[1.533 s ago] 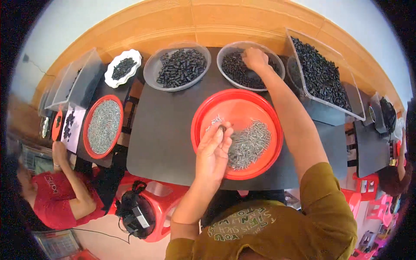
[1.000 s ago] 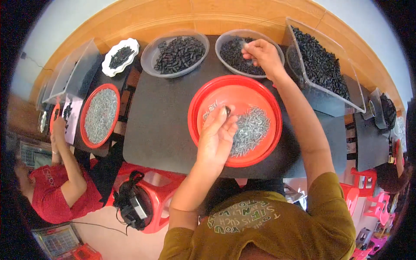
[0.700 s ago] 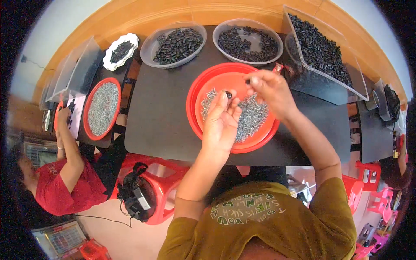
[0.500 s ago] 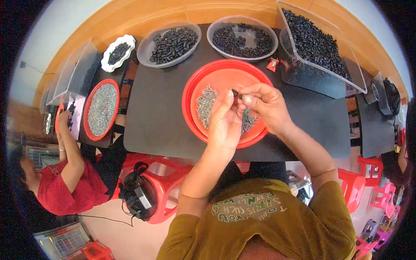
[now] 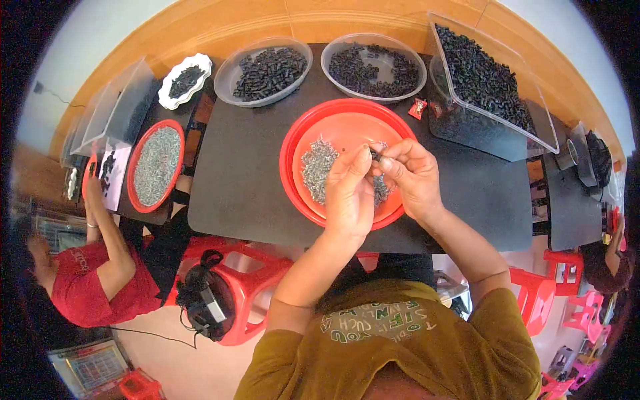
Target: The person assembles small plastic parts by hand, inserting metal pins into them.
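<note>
Both my hands meet over a red round basin point(image 5: 289, 170) on the dark table. A small black cylindrical part point(image 5: 375, 156) is pinched between their fingertips. My left hand point(image 5: 351, 190) grips it with thumb and fingers from the left. From the right, my right hand point(image 5: 413, 175) closes thumb and forefinger on the same part, its other fingers curled. Below them in the basin lie small silvery metal pieces point(image 5: 319, 167), too fine to tell their exact kind; my hands hide some of them.
Two clear round bowls, one at left point(image 5: 229, 93) and one at right point(image 5: 373, 99), hold black parts behind the basin. A clear bin point(image 5: 480, 137) of black parts stands far right, near a small red packet point(image 5: 417, 109). A person in red point(image 5: 100, 280) works at the left.
My hands have shifted slightly downward and the fingertips have drawn closer around the black part. The whole view has tilted a little.
</note>
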Tool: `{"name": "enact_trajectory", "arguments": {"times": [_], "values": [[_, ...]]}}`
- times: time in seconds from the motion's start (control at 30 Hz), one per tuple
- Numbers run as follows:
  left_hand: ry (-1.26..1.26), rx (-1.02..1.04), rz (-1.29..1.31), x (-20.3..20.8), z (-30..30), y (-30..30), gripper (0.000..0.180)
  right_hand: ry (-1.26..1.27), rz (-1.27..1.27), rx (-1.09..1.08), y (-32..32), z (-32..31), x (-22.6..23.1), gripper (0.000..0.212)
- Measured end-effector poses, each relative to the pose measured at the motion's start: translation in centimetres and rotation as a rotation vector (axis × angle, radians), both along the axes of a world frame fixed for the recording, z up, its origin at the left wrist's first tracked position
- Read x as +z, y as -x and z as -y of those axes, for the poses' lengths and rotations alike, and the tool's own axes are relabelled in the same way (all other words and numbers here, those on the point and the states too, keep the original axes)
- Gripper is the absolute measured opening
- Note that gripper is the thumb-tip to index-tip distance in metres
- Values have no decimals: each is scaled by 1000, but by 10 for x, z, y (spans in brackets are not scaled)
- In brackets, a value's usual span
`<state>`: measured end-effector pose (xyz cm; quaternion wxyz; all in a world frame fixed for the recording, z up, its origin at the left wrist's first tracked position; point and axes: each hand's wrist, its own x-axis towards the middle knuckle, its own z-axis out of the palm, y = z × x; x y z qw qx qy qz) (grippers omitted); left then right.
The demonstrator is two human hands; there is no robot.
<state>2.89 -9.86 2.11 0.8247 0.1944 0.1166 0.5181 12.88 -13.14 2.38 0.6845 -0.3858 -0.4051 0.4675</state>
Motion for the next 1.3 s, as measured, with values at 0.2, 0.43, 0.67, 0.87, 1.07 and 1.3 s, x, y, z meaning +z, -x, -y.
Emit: {"name": "enact_trajectory", "arguments": {"times": [0.2,0.43,0.67,0.87,1.07,1.3], "values": [[-140,96,13,-1,3,-3,11,61,6,-31,2,6,4,8],[-299,199,-64,-1,5,-6,9,-5,-122,-17,8,9,4,6],[-265,149,-88,0,4,1,8,33,24,25,5,7,9,10],[-138,-33,-18,-2,-3,12,9,-195,744,-142,-6,-4,24,29],[-130,-128,9,5,-13,26,11,-297,784,-24,5,-15,28,22],[-7,-50,-154,7,-42,47,9,-191,712,61,18,-37,24,38]]}}
